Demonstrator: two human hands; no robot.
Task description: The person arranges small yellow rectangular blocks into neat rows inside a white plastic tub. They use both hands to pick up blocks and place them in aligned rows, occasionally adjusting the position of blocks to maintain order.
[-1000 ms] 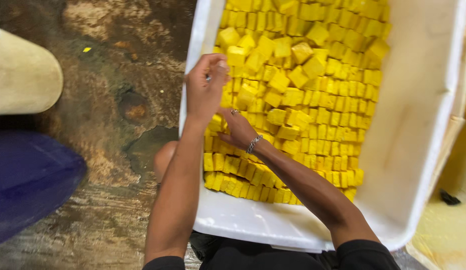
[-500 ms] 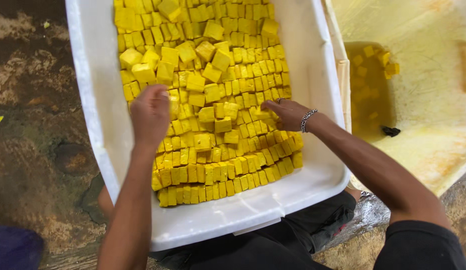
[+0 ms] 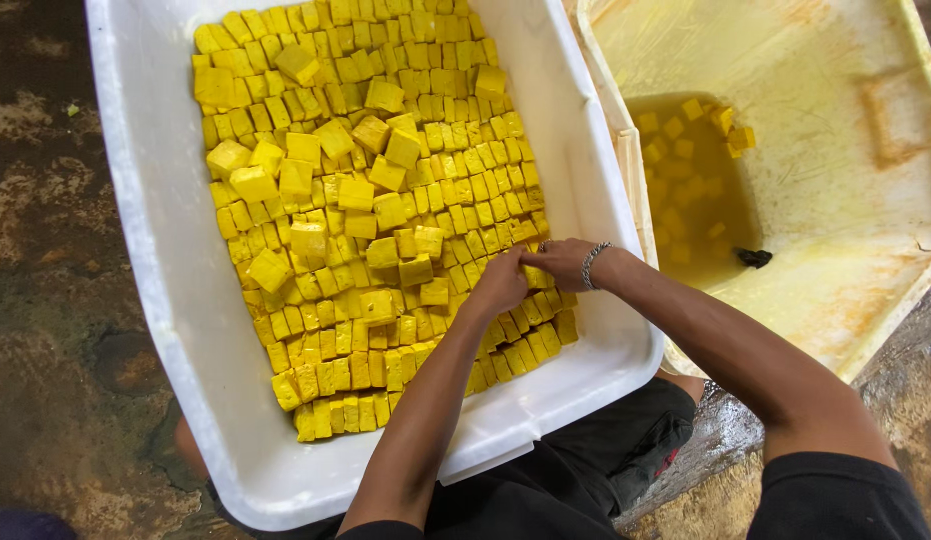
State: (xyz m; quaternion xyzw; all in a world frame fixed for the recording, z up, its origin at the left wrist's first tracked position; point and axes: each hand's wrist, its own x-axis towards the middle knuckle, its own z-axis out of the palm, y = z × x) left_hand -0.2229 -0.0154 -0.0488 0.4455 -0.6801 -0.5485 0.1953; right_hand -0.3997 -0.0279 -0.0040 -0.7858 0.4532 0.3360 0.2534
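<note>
Looking down into a white tub (image 3: 146,260) resting on the lap, packed with yellow cubes (image 3: 386,200). Most cubes standing in tidy rows along the tub's right side and near edge; a looser heap lying on top toward the middle and left side.

Both hands meeting near the tub's right wall, just over the rows there. Left hand (image 3: 501,285) curling down with fingers pinched narrow, fingertips touching one yellow cube (image 3: 535,277) at the right-hand rows. Right hand (image 3: 564,262) coming in from the right wall, fingers likewise drawn close together and pressing on that same cube from the other side; cube partly hidden between the two hands, so cannot tell whether it is being lifted or merely touched. A beaded bracelet (image 3: 594,264) circling the right wrist. Both forearms stretching up from the near edge of the tub, black sleeves showing at the bottom.

Sitting just beside the tub's right wall, a second, stained container (image 3: 846,290), tilting, holding yellowish liquid pooled in its low corner with a few more cubes (image 3: 721,120) sinking or floating there. A small dark object (image 3: 754,258) lying at the edge of that liquid. Wet, mottled brown floor (image 3: 46,300) showing left of the tub.
</note>
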